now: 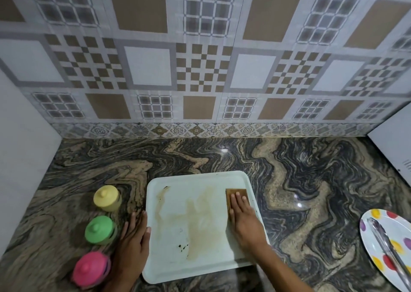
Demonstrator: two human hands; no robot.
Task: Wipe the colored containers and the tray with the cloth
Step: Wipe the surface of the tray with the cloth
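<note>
A white tray (pixel 195 176) lies on the dark marbled counter, smeared with brown streaks and a few dark specks. My right hand (pixel 243 219) presses flat on a brown cloth (pixel 236 192) near the tray's right rim. My left hand (pixel 133 238) rests flat on the counter, its thumb against the tray's left edge. Left of the tray stand three lidded containers in a column: yellow (pixel 107 198) farthest, green (pixel 100 230) in the middle, pink (pixel 91 269) nearest.
A white plate with coloured dots (pixel 382 231) sits at the right edge with metal tongs (pixel 388 245) on it. A white appliance (pixel 395 140) stands at the back right, a white wall panel at the left. Patterned tiles back the counter.
</note>
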